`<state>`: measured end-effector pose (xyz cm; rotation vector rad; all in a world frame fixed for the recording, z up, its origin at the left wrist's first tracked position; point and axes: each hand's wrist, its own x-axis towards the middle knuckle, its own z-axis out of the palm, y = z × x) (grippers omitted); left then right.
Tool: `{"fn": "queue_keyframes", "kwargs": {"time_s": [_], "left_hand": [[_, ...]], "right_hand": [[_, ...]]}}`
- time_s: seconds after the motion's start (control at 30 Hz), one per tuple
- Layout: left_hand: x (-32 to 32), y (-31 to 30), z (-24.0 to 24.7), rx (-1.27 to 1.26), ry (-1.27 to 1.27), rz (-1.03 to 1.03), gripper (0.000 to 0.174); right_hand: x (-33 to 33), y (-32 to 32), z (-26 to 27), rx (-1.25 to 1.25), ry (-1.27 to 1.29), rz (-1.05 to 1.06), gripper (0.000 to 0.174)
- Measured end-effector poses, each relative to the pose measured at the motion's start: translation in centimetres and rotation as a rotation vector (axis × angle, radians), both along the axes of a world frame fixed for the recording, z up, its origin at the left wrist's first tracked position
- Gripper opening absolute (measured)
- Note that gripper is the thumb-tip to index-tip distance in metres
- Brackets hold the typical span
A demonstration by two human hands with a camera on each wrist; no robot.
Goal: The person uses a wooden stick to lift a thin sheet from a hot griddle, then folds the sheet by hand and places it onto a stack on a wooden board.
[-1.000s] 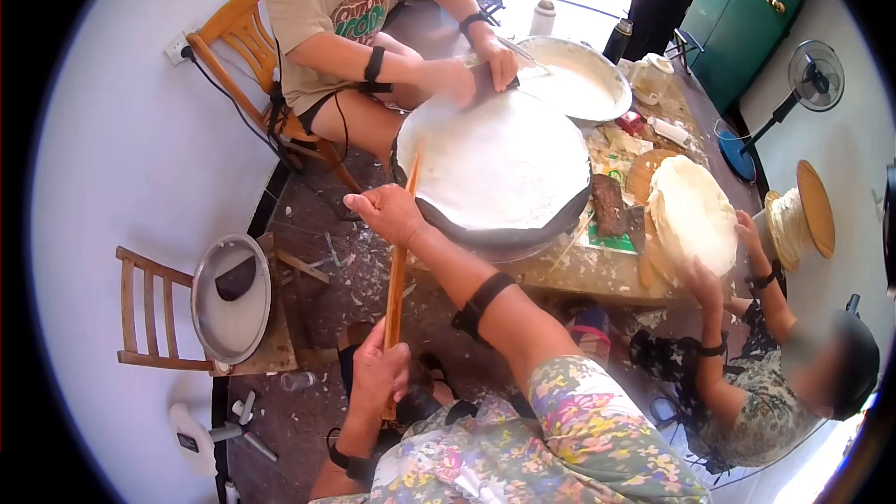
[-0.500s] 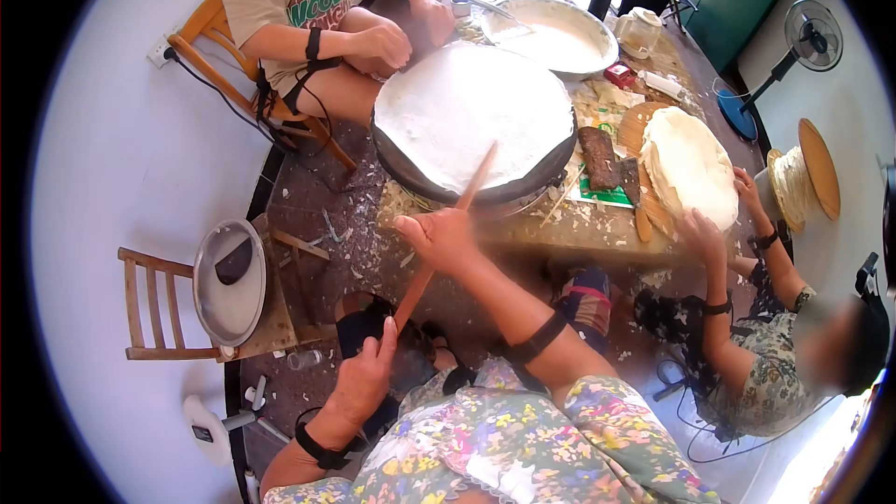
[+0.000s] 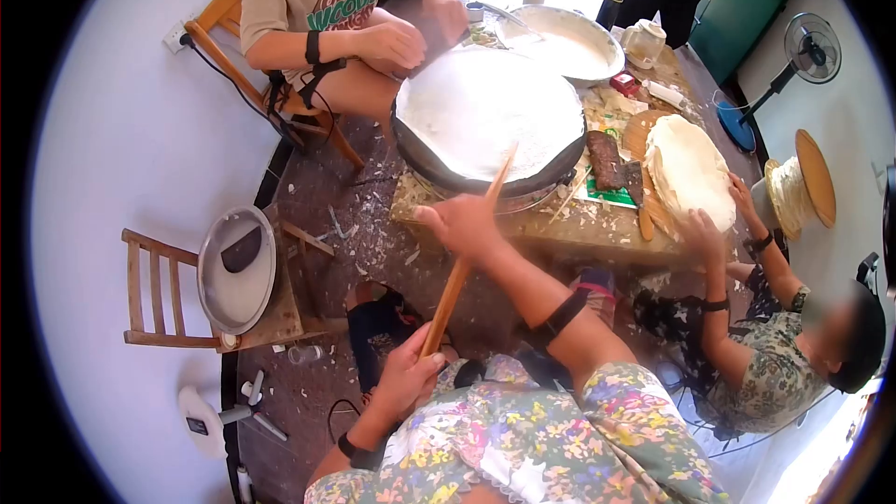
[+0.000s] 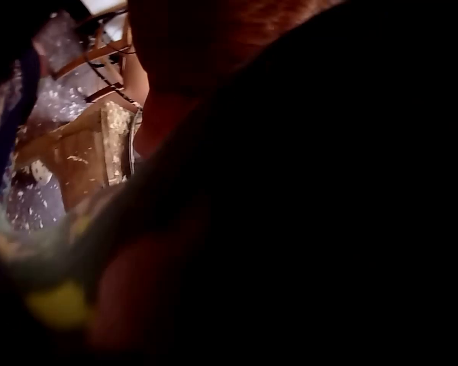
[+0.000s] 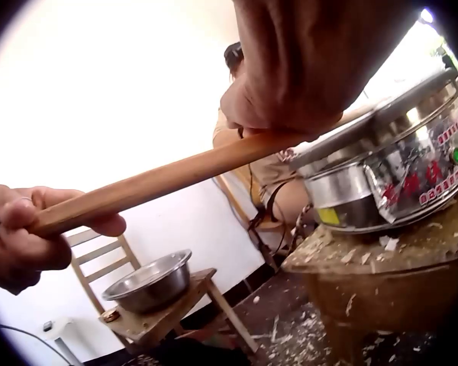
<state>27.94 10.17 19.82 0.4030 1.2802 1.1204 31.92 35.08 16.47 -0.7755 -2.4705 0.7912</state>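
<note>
A long wooden stick (image 3: 451, 297) slants between the two hands in the head view. The left hand (image 3: 408, 375) grips its lower end; in the right wrist view, the left hand (image 5: 30, 232) has its fingers curled round that end. Farther up, the right hand (image 3: 464, 227) holds the stick, and the right hand (image 5: 298, 69) covers part of it from above in the right wrist view. The stick's tip lies over the near edge of a white sheet (image 3: 490, 107) on a round griddle (image 3: 439, 168). The left wrist view is mostly dark.
A basin of batter (image 3: 569, 42) stands behind the griddle. Right of it are a dark block (image 3: 605, 161), a scraper and a stack of thin rounds (image 3: 689, 168), touched by a seated person. Another person sits at the griddle's left; a metal bowl (image 3: 213, 289) stands lower left.
The stick's upper end has swung rightward from the griddle's left side to its near edge. The person at the left has drawn both hands back from the griddle, where one held a dark tool.
</note>
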Motion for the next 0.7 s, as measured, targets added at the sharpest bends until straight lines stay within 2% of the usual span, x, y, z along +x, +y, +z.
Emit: {"fn": "queue_keyframes", "kwargs": {"time_s": [0.07, 0.13, 0.17, 0.37, 0.5, 0.6, 0.7], "left_hand": [[0.2, -2.1, -0.4, 0.036, -0.128, 0.089, 0.058], [0.1, -3.0, -0.7, 0.016, -0.137, 0.170, 0.058], [-0.1, -3.3, -0.7, 0.009, -0.136, 0.217, 0.058], [-0.8, -4.4, -0.1, 0.047, -0.317, 0.340, 0.058], [-0.9, -8.2, -1.2, 0.020, -0.172, 0.308, 0.061], [-0.9, -10.0, -1.2, -0.029, 0.052, 0.263, 0.062], [-1.2, -10.9, -2.9, 0.041, 0.415, 0.206, 0.063]], "right_hand": [[-1.2, -1.2, 0.2, -0.022, -0.024, 0.064, 0.061], [-2.8, -2.1, 0.4, -0.034, -0.084, 0.153, 0.060], [-4.0, -2.3, -0.5, -0.018, -0.031, 0.180, 0.060], [-5.5, -3.3, 0.8, -0.113, -0.027, 0.241, 0.055], [-4.7, -6.3, 0.4, -0.036, 0.125, 0.349, 0.049], [-4.1, -8.0, 1.0, -0.017, 0.158, 0.379, 0.047], [-3.4, -8.7, 0.4, 0.049, 0.189, 0.367, 0.044]]}}
